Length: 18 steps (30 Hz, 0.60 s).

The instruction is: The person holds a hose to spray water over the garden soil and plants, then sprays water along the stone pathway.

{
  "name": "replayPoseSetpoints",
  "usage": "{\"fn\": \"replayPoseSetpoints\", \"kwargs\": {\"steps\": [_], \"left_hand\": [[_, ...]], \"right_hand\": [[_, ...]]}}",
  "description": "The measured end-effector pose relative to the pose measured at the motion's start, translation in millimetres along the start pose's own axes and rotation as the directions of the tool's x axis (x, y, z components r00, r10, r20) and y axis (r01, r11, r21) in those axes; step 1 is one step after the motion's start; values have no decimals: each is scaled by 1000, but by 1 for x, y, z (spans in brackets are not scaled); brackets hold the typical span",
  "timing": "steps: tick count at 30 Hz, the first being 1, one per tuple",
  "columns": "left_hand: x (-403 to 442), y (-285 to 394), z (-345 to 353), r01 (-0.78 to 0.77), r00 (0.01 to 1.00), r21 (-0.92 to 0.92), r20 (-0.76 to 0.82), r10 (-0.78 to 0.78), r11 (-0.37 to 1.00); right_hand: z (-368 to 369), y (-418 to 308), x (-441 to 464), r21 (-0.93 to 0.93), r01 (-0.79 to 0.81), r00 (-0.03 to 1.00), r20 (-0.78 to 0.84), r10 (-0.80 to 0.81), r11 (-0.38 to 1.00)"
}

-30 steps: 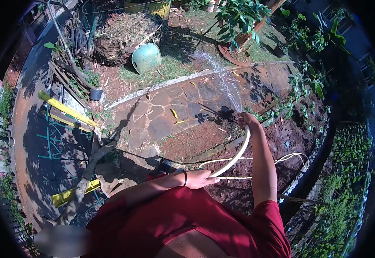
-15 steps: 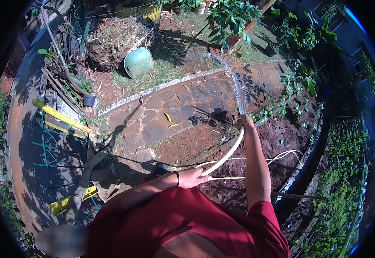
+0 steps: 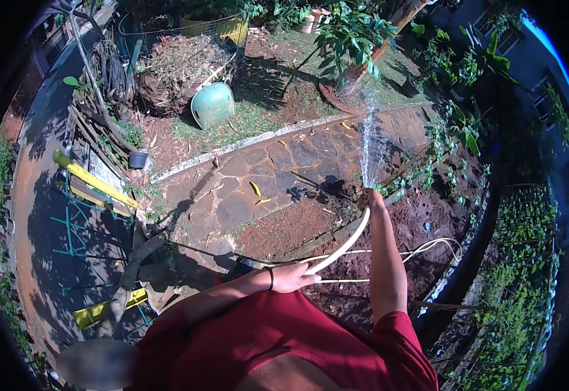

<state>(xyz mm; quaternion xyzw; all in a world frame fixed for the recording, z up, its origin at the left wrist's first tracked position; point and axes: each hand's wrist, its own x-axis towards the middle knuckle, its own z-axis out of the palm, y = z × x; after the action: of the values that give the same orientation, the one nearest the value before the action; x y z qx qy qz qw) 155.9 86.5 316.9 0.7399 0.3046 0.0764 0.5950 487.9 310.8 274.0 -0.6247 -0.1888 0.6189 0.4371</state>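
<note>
A pale yellow garden hose (image 3: 345,246) curves up between my two hands. My right hand (image 3: 373,198), at the end of my stretched-out arm, is closed around the hose near its mouth. From there a spray of water (image 3: 369,144) shoots forward over the stone path and breaks into drops near a tree's base. Close to my body, my left hand (image 3: 291,278) is wrapped round a lower stretch of the hose, with a dark band on the wrist. More of the thin hose lies looped on the soil at the right.
A stone path (image 3: 235,202) with a raised kerb crosses ahead. Beyond it stand a green tub (image 3: 213,105), a heap of dry leaves (image 3: 177,65) and a leaning tree trunk (image 3: 389,42). Yellow bars (image 3: 95,179) and a branch (image 3: 131,267) are at the left; plants (image 3: 441,156) grow at the right.
The spray has swung to the right and spread wider; before, it arced to the left. My right hand sits slightly lower in view. My left hand keeps its hold on the hose.
</note>
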Motion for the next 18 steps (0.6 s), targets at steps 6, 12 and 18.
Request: {"fn": "replayPoseSetpoints", "kwargs": {"steps": [6, 12, 18], "left_hand": [[1, -1, 2, -64, 997, -22, -55, 63, 998], [2, 1, 3, 14, 1000, 16, 13, -14, 1000], [7, -4, 5, -13, 1000, 1, -8, 13, 1000]], "right_hand": [[4, 3, -3, 46, 15, 999, -40, -13, 999], [4, 3, -11, -28, -76, 995, 60, 78, 997], [-11, 10, -2, -22, -72, 993, 91, 74, 997]]}}
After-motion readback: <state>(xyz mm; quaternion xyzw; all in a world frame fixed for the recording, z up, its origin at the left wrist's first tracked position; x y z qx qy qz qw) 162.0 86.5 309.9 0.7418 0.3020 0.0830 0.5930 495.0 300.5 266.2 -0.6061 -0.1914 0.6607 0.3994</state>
